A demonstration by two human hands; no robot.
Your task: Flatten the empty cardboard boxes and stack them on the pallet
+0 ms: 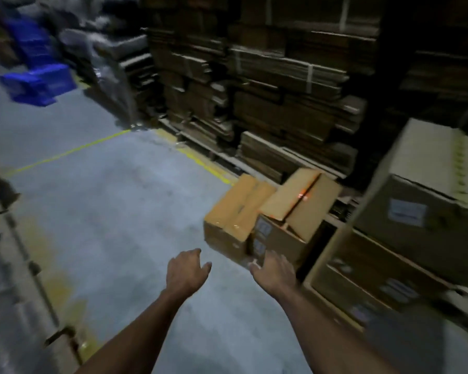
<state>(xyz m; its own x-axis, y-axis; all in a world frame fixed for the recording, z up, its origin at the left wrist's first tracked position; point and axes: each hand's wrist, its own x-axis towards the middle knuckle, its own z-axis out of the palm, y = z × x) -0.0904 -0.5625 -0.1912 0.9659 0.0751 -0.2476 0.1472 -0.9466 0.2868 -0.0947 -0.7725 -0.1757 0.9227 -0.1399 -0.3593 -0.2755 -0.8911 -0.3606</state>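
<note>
Two tan cardboard boxes sit side by side on the grey concrete floor (114,211), near the foot of the stacked flattened cardboard (268,85). The left box (235,211) runs its long axis away from the person, angled up-right, top flaps closed along a centre seam. The right box (295,211) lies parallel, its flaps raised and labels on its near face. The left hand (185,269) hovers above the floor, fingers loosely spread, holding nothing. The right hand (274,268), fingers extended, reaches the right box's near lower corner; actual contact cannot be told.
</note>
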